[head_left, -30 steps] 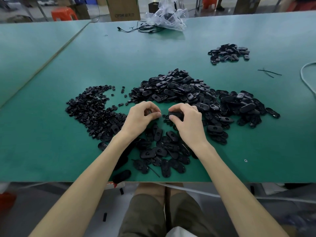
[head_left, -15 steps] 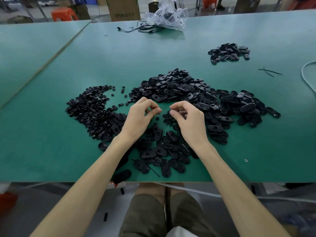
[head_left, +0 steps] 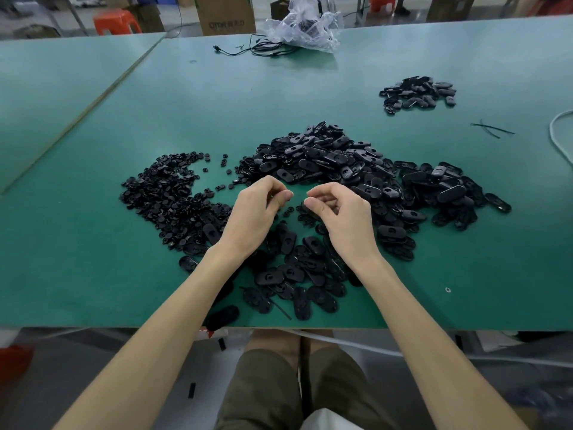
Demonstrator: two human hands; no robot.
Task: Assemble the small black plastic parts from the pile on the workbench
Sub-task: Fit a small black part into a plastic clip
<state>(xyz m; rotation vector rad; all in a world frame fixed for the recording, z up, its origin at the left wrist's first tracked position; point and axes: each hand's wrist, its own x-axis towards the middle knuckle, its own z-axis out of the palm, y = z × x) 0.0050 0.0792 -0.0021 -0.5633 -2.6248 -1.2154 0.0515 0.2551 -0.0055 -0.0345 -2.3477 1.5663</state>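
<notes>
The desk (head_left: 161,97) is green; at its middle lies the large pile (head_left: 325,156) of oval black plastic parts, and every place below is told from that pile. Left of it, just apart, lies a heap of small round parts (head_left: 167,197), with a few strays between the two; on its near side a spread of oval parts (head_left: 294,268) runs towards the desk's near edge, touching the pile's foot. Far behind it and to the right sits a small heap (head_left: 415,93), well apart; right of it lie thin black strips (head_left: 491,129) and a white cable (head_left: 558,141) at the desk's edge. Far behind it rest a crumpled clear bag (head_left: 304,26) and a black cord (head_left: 257,49).

Both hands hover at the pile's near edge, close together but not touching; the left hand (head_left: 257,212) has its fingers curled in with the thumb tip against the forefinger; the right hand (head_left: 341,218) has its fingers bent towards the palm and its thumb pointing to the left hand. No part shows plainly in either; whether something tiny is pinched I cannot tell.
</notes>
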